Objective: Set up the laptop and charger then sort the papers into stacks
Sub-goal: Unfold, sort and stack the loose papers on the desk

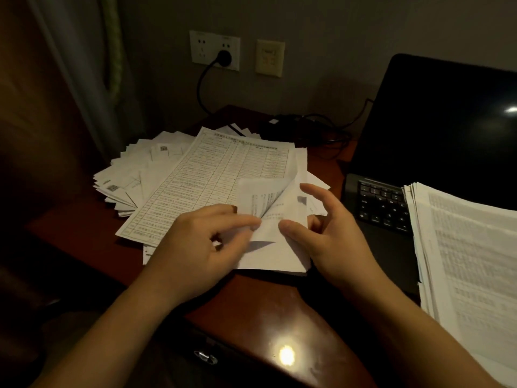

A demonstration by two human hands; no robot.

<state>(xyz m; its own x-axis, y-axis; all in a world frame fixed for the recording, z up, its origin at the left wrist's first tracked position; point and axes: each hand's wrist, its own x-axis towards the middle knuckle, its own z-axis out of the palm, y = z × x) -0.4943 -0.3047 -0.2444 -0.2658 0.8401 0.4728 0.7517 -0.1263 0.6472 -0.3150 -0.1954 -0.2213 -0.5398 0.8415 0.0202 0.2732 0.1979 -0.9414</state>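
— White papers (212, 175) lie fanned on the worktop (279, 309), left of the open laptop (433, 130). Which step?
— Sorting. Your left hand (201, 242) pinches a lifted corner; your right hand (330, 239) has its fingers spread, holding nothing. Next, peel one sheet free.

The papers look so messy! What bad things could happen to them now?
1. The bent sheet that the left hand pinches is curled over sharply, so it could crease or tear.
2. The fanned pile lies loose near the left edge of the desk. A nudge might slide sheets off.
3. The tall stack rests on the keyboard of the laptop, so it may press keys or slip off.
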